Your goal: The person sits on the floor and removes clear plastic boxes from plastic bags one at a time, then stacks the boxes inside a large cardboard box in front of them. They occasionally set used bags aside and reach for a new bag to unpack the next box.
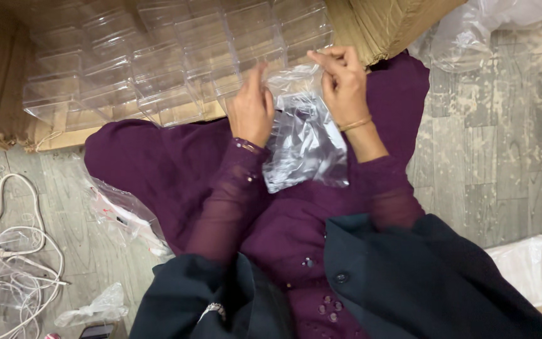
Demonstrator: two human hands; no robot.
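The left hand [252, 110] and right hand [343, 81] each pinch the top edge of a clear, crinkled plastic bag [304, 147], which hangs between them over a purple lap. Just beyond, glossy transparent boxes [158, 56] fill a cardboard carton [377, 25].

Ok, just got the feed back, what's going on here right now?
A person seated on the floor holds a small clear plastic bag over their lap with both hands. The left hand grips its left side, and the right hand pinches the top edge with its fingers. Just beyond the hands, an open cardboard box is filled with rows of clear plastic cases. White cables and loose plastic wrappers lie on the floor at the left.
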